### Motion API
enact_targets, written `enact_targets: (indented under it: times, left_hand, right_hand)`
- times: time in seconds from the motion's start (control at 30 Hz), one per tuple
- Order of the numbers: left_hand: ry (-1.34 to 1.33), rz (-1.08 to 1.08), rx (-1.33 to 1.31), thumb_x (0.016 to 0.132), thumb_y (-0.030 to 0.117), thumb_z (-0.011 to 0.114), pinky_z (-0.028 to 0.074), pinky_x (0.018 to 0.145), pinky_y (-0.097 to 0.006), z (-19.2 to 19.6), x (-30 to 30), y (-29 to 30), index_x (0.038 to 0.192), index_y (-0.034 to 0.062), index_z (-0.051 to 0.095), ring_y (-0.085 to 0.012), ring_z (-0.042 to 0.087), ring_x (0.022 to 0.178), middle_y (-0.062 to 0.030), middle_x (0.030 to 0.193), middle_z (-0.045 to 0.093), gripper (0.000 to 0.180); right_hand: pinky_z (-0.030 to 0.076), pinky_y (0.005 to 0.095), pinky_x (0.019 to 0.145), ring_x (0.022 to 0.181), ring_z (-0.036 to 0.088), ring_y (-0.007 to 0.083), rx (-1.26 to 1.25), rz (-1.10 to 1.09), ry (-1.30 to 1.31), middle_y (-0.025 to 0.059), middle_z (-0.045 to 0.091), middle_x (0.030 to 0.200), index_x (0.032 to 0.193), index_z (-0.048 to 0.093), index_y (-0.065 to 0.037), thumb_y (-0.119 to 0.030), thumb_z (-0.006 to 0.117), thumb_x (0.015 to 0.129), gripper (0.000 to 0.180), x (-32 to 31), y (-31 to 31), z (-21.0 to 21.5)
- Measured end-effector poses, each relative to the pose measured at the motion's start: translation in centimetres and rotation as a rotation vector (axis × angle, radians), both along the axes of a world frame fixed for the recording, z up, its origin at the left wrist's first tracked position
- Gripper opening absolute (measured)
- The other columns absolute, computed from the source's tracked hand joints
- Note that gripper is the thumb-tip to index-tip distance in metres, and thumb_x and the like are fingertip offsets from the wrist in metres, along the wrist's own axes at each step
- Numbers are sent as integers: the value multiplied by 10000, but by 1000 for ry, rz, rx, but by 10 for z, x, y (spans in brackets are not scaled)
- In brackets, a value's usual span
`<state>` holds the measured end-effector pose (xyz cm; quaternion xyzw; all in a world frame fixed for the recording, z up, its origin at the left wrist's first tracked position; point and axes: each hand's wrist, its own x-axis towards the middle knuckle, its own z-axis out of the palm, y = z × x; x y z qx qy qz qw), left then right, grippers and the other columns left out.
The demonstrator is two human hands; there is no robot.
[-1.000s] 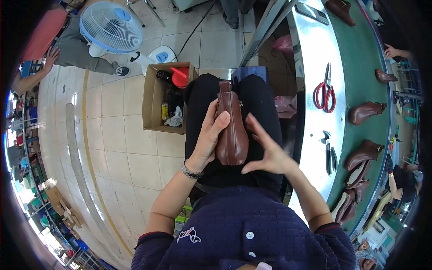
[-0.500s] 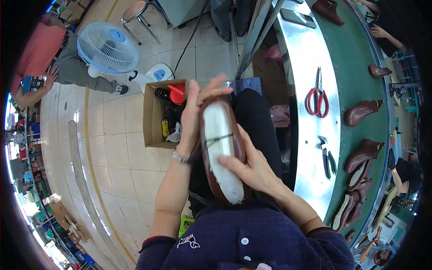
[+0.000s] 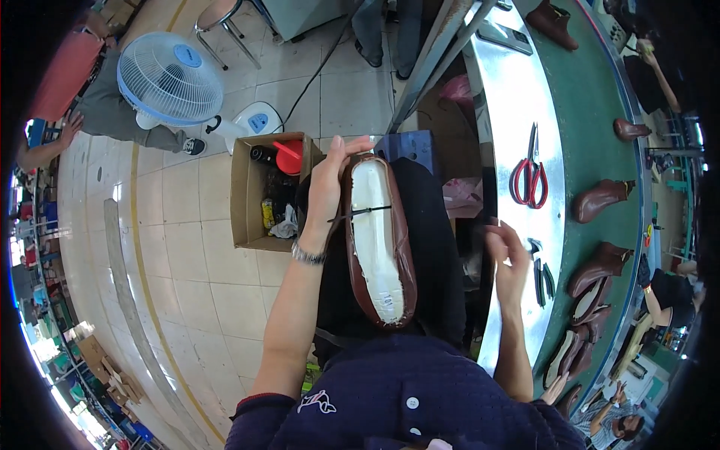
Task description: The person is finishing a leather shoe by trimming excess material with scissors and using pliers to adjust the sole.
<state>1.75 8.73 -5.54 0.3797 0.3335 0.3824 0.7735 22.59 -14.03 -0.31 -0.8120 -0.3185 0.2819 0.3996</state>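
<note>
Sole side up on my lap lies a brown leather shoe upper point(image 3: 406, 262), its white bottom point(image 3: 369, 247) bordered by folded-in leather. A thin dark tie point(image 3: 367, 211) crosses the white part, and its loose end sticks out to the left. My left hand point(image 3: 327, 187) wraps the far left side of the shoe, fingers over its far end. Away from the shoe, at the metal bench edge, my right hand point(image 3: 511, 259) has bent, parted fingers with nothing seen in them. Just right of it lie dark-handled pincers point(image 3: 543, 274). Farther up are red-handled scissors point(image 3: 529, 176).
The metal bench point(image 3: 517, 90) carries a phone point(image 3: 504, 36). Beyond it, a green belt point(image 3: 581, 142) bears several brown shoes. To the left stand a cardboard box point(image 3: 246, 196) of supplies and a fan point(image 3: 171, 79). Other people are around the belt and floor.
My right hand has left the shoe and moved right to the bench near the pincers. My left hand now rests closed around the shoe's far end. The shoe sits straighter on my lap.
</note>
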Motion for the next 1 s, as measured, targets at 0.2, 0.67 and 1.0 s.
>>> enact_targets:
  times: [0.2,0.67,1.0]
  left_hand:
    - [562,21,513,868,148,699,491,751,-233,44,-14,-26,1200,13,636,-109,588,867,-77,970,615,363]
    - [336,-59,279,936,153,584,466,886,-267,31,-16,-22,1273,6,571,-150,608,959,-98,1120,614,368]
    - [289,-7,262,910,73,536,454,929,-299,35,-5,-23,1200,-24,604,-214,623,1053,-155,1182,643,313]
  right_hand:
    - [363,462,1022,1179,449,378,-483,42,-858,216,476,1264,1433,391,-55,-289,628,908,621,87,-153,-67]
    - [325,152,353,588,668,172,-334,109,922,198,701,916,1359,388,-57,-173,741,784,684,-5,19,85]
    - [528,284,718,872,635,167,-374,463,842,106,651,1006,1525,127,-76,-110,529,978,680,-42,129,92]
